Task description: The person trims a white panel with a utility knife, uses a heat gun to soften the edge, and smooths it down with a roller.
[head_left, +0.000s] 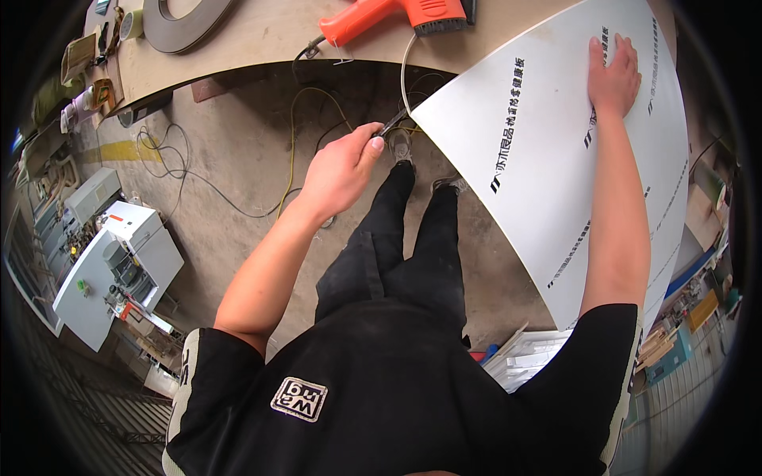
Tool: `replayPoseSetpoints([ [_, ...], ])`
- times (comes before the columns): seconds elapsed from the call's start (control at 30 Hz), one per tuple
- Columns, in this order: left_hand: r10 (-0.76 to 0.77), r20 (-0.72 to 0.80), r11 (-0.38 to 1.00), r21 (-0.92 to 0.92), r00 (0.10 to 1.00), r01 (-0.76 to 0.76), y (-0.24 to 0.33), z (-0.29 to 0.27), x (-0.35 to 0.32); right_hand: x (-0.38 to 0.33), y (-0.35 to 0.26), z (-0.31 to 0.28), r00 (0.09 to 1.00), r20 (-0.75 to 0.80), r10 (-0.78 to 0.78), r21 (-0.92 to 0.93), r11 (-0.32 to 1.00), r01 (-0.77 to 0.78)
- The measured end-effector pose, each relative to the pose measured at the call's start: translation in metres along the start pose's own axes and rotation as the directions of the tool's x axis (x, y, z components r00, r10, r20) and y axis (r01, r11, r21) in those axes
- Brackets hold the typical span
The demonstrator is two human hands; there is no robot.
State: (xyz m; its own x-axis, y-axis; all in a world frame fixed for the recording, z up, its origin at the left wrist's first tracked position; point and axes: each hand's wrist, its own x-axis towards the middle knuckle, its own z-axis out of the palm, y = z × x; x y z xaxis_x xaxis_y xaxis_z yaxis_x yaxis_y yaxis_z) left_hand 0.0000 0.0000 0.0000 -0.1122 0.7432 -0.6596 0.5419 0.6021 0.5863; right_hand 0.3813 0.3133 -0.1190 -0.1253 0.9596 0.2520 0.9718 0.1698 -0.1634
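Observation:
A large white board [548, 143] with rows of black print lies at the right, with one corner pointing left and its near part reaching out beyond the bench. My right hand [615, 83] rests palm down on its far part, fingers stretched out. My left hand [341, 170] is closed around a slim dark hand tool [392, 124], whose tip is by the board's left corner; its exact kind is unclear. From that corner a thin white strip [406, 75] curves up toward an orange-red heat gun [381, 17] lying on the bench.
Brown bench [262, 44] across the top carries a coil of grey-brown banding [186, 32] and a tape roll [131, 24]. Cables [190, 170] trail over the concrete floor. A white machine with a grey motor [123, 266] stands left. White strips [528, 357] lie below the board.

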Motion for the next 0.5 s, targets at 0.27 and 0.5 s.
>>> replayPoseSetpoints([
  [0.27,-0.008,0.068,0.982,0.188,0.998,-0.005,0.032,-0.004,0.032,0.010,-0.012,-0.003,1.000,-0.016,0.015,0.005,1.000,-0.014],
  [0.5,-0.158,0.172,0.977,0.168,0.972,0.129,0.043,-0.009,0.031,0.005,-0.008,-0.006,1.000,-0.003,-0.005,-0.003,1.000,0.005],
])
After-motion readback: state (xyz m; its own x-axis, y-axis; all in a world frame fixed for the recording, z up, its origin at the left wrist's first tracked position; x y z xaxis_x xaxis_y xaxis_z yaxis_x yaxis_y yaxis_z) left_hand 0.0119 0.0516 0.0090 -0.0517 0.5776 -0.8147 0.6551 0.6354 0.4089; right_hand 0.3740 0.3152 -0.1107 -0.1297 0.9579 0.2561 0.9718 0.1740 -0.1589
